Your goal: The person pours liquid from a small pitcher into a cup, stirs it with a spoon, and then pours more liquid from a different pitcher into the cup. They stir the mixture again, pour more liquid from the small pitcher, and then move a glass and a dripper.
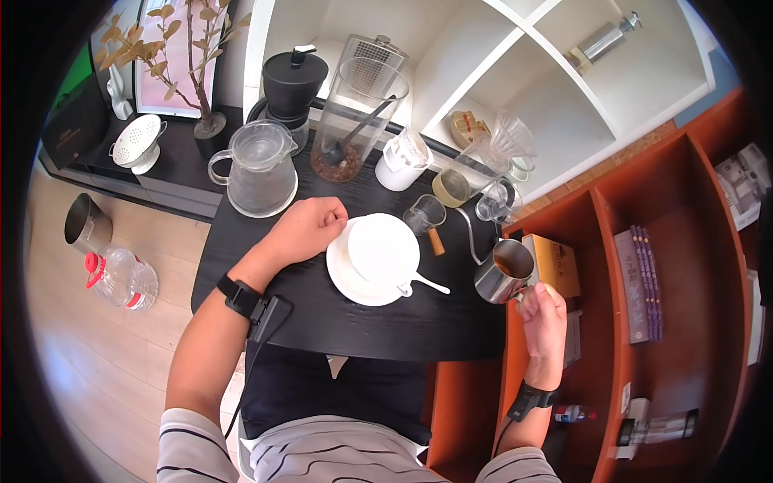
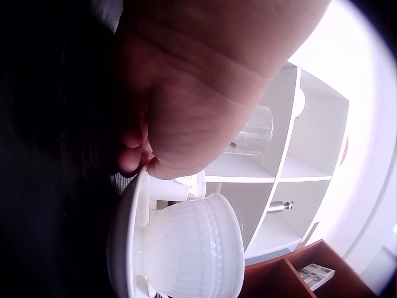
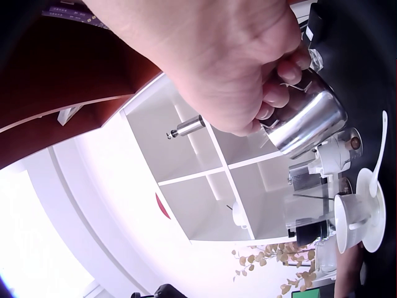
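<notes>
A white cup (image 1: pixel 385 248) stands on a white saucer (image 1: pixel 341 278) in the middle of the black table, with a white spoon (image 1: pixel 433 284) lying on the saucer's right side. My left hand (image 1: pixel 310 229) pinches the saucer's far left rim; in the left wrist view the fingertips meet at its edge, beside the fluted cup (image 2: pixel 198 248). At the table's right edge, my right hand (image 1: pixel 543 314) grips the handle of a stainless steel milk pitcher (image 1: pixel 493 283) holding brown liquid. The pitcher (image 3: pixel 313 121) shows its shiny side in the right wrist view.
Behind the cup stand a glass server (image 1: pixel 262 173), a black coffee grinder (image 1: pixel 294 88), a tall glass cylinder (image 1: pixel 358 121) with beans, and a white canister (image 1: pixel 403 165). A small wooden-handled glass pitcher (image 1: pixel 425 214) sits nearby. A reddish bookshelf (image 1: pixel 600 258) flanks the right.
</notes>
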### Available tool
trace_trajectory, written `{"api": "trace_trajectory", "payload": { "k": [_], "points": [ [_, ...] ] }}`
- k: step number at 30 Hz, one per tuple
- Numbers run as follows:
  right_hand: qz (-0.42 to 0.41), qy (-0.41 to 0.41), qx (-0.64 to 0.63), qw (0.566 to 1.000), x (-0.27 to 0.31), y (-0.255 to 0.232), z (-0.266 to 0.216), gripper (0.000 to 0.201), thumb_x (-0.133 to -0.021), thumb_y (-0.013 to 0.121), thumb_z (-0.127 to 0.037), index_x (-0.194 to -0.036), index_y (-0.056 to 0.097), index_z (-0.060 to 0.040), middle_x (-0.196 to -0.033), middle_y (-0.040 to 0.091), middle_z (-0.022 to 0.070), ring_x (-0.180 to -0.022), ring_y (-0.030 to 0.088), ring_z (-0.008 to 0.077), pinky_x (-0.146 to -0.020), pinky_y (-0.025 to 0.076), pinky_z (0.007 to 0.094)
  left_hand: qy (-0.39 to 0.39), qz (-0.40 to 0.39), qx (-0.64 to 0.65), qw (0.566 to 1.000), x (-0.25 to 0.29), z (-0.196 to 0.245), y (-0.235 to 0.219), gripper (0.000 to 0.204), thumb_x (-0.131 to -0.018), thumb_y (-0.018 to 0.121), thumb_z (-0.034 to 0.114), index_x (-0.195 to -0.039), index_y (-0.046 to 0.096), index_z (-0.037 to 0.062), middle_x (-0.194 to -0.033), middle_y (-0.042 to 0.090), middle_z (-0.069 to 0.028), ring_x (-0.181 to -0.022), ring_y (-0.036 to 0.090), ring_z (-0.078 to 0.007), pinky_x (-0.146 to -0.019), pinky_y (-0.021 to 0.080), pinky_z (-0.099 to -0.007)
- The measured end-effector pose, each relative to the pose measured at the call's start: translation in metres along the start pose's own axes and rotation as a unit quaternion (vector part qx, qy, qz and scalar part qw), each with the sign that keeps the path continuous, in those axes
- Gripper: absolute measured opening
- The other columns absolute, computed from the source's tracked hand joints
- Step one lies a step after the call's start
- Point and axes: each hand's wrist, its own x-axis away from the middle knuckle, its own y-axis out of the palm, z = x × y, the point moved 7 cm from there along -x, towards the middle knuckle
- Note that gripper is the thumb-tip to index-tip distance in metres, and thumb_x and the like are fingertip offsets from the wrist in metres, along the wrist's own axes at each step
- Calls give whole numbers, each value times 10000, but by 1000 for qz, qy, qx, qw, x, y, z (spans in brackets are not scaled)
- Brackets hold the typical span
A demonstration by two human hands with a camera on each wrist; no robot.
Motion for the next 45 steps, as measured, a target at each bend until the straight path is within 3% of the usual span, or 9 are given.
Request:
{"api": "trace_trajectory", "payload": {
  "k": [20, 22, 29, 34, 45],
  "points": [
    [-21, -21, 72, 997, -15, -1, -54, 410, -1117, 583, -226, -742, 446, -130, -711, 372, -54, -662, 327, 74, -635, 311, 275, 6, -1, 2, 1000, 0, -1, 0, 133, -1009, 656, 97, -1003, 691, -32, -706, 652, -6, -600, 608, -74, -565, 481, -265],
    [-8, -25, 93, 995, -15, -3, -59, 409, -1116, 585, -227, -742, 450, -132, -709, 373, -55, -660, 326, 71, -634, 310, 271, -9, 8, 2, 1000, 0, -1, -2, 139, -933, 674, 111, -971, 723, -13, -728, 722, -95, -636, 673, -195, -637, 522, -354],
    [-19, -23, 100, 995, -17, -4, -71, 408, -1111, 616, -282, -766, 434, -160, -728, 332, -66, -673, 329, 71, -637, 305, 272, -7, 13, -3, 1000, 0, -1, -2, 135, -935, 672, 108, -973, 722, -12, -725, 721, -91, -634, 670, -193, -637, 523, -353],
    [-10, -36, 88, 995, -18, -5, -80, 402, -1111, 605, -240, -749, 468, -131, -714, 378, -52, -661, 342, 71, -632, 315, 269, -13, 10, 2, 1000, 0, 0, -2, 134, -937, 668, 104, -976, 722, -13, -723, 719, -91, -634, 671, -193, -637, 524, -350],
    [-8, -26, 90, 996, -21, -7, -68, 403, -1112, 609, -243, -751, 467, -132, -710, 371, -61, -653, 333, 65, -629, 308, 266, -9, 11, 8, 1000, -1, -2, -1, 149, -937, 673, 110, -982, 727, -22, -726, 722, -99, -634, 674, -197, -636, 525, -354]
  ]
}}
